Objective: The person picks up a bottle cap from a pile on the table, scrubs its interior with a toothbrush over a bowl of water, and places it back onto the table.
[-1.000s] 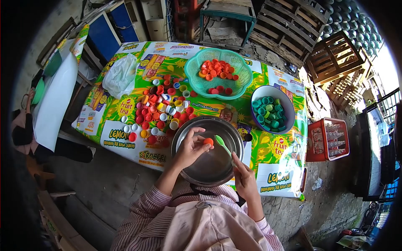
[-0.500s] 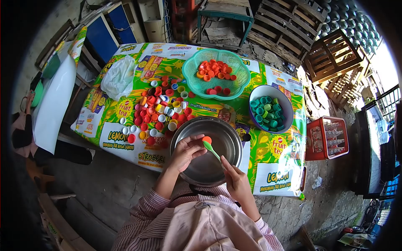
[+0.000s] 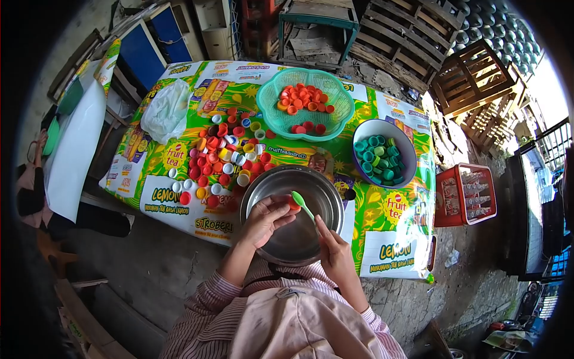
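two hands over one steel bowl (image 3: 281, 245).

left hand (image 3: 265, 218): fingers curled and pinched on an orange cap (image 3: 293, 206), mostly hidden behind the fingertips; cap held above the bowl's inside, near its far wall.

right hand (image 3: 335, 254): fingers pressed together round the handle of a green brush (image 3: 302, 205); brush slants up and away from the hand, its head touching or just beside the cap, cannot tell which.

bowl: round, shiny, sits at the near edge of the table (image 3: 388, 239), partly over the person's lap; inside looks bare apart from the hands' reflection.

sleeves: pink striped, both forearms reaching in from below.

table cover: printed green and yellow sheet with drink adverts.

loose caps (image 3: 224, 158): heap left of and beyond the bowl, red, orange, yellow, white, a few blue; nearest ones just beside the bowl's rim.

green basket (image 3: 270, 113): perforated, at the far side of the table; orange caps in its far part, a few red ones in its near part.

white bowl (image 3: 406, 152): right of the basket, beyond and right of the steel bowl; holds green and teal caps.

clear bag (image 3: 166, 110): crumpled, at the table's far left.

red crate (image 3: 463, 194): on the ground right of the table.

wooden pallets (image 3: 418, 36): stacked beyond the table.
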`<move>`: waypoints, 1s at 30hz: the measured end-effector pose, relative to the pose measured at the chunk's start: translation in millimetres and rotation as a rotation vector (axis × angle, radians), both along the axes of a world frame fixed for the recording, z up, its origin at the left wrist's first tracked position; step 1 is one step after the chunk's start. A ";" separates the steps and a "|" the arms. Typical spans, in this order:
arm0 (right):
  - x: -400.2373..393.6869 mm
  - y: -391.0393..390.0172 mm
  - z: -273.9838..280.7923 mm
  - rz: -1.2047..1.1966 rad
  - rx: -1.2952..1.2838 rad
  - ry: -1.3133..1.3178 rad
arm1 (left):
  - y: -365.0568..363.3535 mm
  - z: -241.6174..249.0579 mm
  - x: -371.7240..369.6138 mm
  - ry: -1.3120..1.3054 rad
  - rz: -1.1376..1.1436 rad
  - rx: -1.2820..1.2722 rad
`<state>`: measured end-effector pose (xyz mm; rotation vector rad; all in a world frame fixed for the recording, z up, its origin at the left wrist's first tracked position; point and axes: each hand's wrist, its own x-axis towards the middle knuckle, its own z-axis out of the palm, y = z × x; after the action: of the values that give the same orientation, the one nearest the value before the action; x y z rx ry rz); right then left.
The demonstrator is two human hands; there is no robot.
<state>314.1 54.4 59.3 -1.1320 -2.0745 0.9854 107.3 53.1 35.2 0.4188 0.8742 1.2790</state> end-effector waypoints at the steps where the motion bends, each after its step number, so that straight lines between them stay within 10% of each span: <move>1: -2.9 -1.3 0.2 0.012 0.046 0.011 | -0.1 -3.9 -0.6 -0.016 0.020 0.019; 9: 20.2 -2.2 -1.1 -0.062 -0.062 -0.076 | 0.1 3.5 -6.0 0.018 0.058 0.011; 14: 23.8 -10.2 -7.0 -0.083 -0.076 -0.150 | -0.3 10.7 -9.3 1.111 -0.112 0.238; 25: 30.1 -11.6 -19.8 -0.112 -0.019 -0.143 | 85.9 -3.2 -31.0 0.771 -0.073 0.198; 30: 29.6 -10.7 -18.1 -0.106 0.000 -0.171 | 219.0 -4.0 -64.3 1.069 0.211 0.309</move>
<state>343.7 43.7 41.2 -1.3538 -2.1211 0.8646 43.0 272.0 31.3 1.3547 1.6352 1.3658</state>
